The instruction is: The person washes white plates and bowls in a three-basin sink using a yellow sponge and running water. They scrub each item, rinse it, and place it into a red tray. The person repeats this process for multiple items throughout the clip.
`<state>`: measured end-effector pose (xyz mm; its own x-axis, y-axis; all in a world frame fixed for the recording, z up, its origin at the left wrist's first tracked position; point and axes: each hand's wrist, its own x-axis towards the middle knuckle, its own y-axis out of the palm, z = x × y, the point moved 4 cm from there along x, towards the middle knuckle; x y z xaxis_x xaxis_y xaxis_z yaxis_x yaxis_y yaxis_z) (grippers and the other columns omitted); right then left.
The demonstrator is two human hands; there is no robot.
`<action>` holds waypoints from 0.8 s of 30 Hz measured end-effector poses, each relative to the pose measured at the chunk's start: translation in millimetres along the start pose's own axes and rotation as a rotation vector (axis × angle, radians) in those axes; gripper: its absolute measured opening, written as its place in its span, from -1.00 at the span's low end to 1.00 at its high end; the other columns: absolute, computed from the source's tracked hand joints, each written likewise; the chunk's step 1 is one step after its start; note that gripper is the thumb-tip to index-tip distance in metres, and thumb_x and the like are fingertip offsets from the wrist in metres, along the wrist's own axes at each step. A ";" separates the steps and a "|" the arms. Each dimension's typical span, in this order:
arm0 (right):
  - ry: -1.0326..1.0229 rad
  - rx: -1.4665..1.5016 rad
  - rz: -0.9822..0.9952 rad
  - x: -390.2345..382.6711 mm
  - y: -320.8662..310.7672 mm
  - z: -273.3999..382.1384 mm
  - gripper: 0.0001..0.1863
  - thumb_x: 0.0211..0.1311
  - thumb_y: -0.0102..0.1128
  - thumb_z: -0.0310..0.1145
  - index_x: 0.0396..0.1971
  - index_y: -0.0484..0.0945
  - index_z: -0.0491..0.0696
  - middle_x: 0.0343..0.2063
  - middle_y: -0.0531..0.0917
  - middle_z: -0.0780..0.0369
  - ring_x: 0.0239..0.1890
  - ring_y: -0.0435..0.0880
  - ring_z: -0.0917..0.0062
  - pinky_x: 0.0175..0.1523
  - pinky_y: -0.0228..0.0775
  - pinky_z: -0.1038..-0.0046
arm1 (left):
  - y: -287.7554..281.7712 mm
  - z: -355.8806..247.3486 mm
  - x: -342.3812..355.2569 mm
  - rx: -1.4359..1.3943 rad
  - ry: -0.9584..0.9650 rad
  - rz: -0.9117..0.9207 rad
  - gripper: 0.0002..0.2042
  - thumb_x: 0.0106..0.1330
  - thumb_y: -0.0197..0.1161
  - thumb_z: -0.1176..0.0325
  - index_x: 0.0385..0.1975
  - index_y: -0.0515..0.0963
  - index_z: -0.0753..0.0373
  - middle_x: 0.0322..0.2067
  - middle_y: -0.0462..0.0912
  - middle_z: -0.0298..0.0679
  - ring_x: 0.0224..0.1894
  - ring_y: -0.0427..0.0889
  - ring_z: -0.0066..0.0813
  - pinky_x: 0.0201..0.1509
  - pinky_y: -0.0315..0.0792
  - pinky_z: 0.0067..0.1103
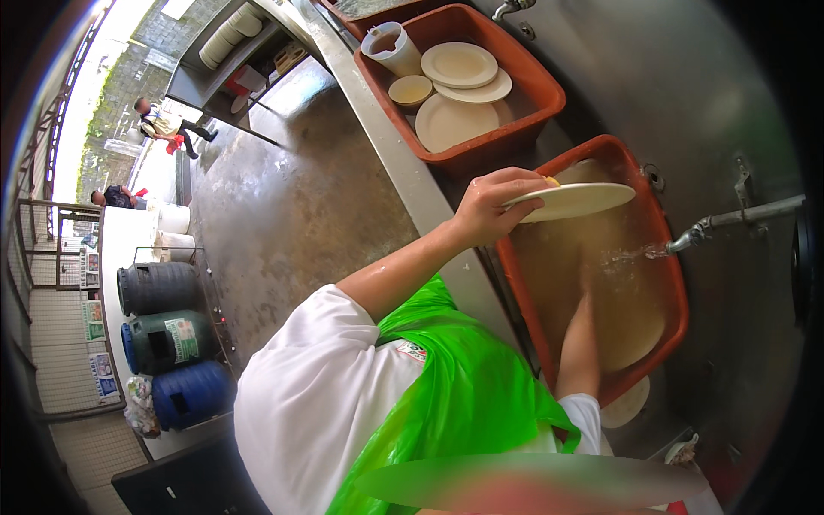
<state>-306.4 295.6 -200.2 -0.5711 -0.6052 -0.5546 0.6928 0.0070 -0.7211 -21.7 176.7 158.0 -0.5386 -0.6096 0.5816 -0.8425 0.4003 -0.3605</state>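
My left hand point(502, 202) is closed on the edge of an off-white plate point(584, 201), held tilted nearly edge-on above a red-brown basin point(676, 257). A small bit of something yellow point(553, 181) shows at its fingertips, perhaps a sponge. My right forearm point(581, 348) reaches down into the cloudy water point(631, 318) of that basin. The right hand itself is under the surface, so its fingers are hidden. A running tap point(687, 240) spills water into the basin from the right.
A second red-brown tub point(549, 94) holds plates point(459, 65), a small bowl point(410, 89) and a white jug point(392, 49). Another plate point(627, 403) lies beside the near basin. Several barrels point(190, 393) line the left, and two people are in the background.
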 end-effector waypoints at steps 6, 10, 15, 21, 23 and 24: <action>0.007 -0.151 0.057 0.5 4.0 28.5 -0.38 0.46 0.05 -0.02 0.42 0.29 0.03 0.38 0.35 0.20 0.39 0.30 0.34 0.44 0.10 0.31 | -12.3 48.6 11.9 -0.169 -0.290 0.013 -0.77 0.26 0.39 0.46 -0.10 0.67 0.35 -0.19 0.74 -0.22 -0.16 0.70 -0.54 -0.09 0.58 -0.54; 0.073 0.323 0.086 20.4 15.1 -22.1 -0.37 0.43 0.08 -0.02 0.37 0.35 -0.04 0.35 0.40 0.19 0.36 0.33 0.31 0.41 0.15 0.26 | -35.9 171.5 26.4 -0.651 -0.668 -0.357 -0.64 0.32 0.36 0.32 0.01 0.56 0.41 -0.20 0.71 -0.12 -0.24 0.72 -0.40 -0.15 0.64 -0.43; 0.044 0.797 0.372 58.9 61.3 -34.8 -0.35 0.34 0.15 0.05 0.26 0.47 -0.10 0.26 0.48 0.17 0.28 0.40 0.27 0.29 0.29 0.11 | -86.2 410.7 1.1 -0.544 -1.035 -1.113 -0.58 0.36 0.26 0.20 0.11 0.47 0.29 -0.07 0.60 -0.14 -0.06 0.56 -0.24 -0.01 0.49 -0.23; 0.052 0.692 0.184 50.1 35.0 -50.8 -0.37 0.32 0.16 0.03 0.22 0.47 -0.11 0.22 0.49 0.18 0.24 0.40 0.28 0.25 0.30 0.13 | -23.6 388.7 19.1 -1.323 -1.245 -0.726 -0.71 0.53 -0.03 0.08 -0.01 0.42 0.14 -0.35 0.59 -0.13 -0.49 0.59 -0.33 -0.54 0.56 -0.52; 0.075 0.702 0.093 47.9 14.1 -69.5 -0.38 0.32 0.16 0.02 0.21 0.47 -0.12 0.21 0.49 0.18 0.22 0.40 0.29 0.24 0.30 0.13 | 11.8 301.5 33.0 -0.931 -0.965 -0.485 -0.76 0.49 0.02 0.21 0.00 0.42 0.18 -0.36 0.59 -0.18 -0.55 0.58 -0.39 -0.61 0.48 -0.51; 0.083 0.720 0.059 41.0 10.2 -75.8 -0.39 0.31 0.16 0.01 0.21 0.48 -0.12 0.20 0.49 0.18 0.21 0.40 0.29 0.24 0.30 0.14 | 16.1 241.0 27.8 -0.778 -0.931 -0.443 -0.74 0.44 0.07 0.31 0.06 0.44 0.18 -0.34 0.60 -0.20 -0.53 0.61 -0.43 -0.60 0.48 -0.51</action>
<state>-356.1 331.1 -261.8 -0.5357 -0.5576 -0.6341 0.8251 -0.5052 -0.2528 -53.4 1.3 -7.4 -0.2880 -0.9108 -0.2959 -0.8911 0.1417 0.4312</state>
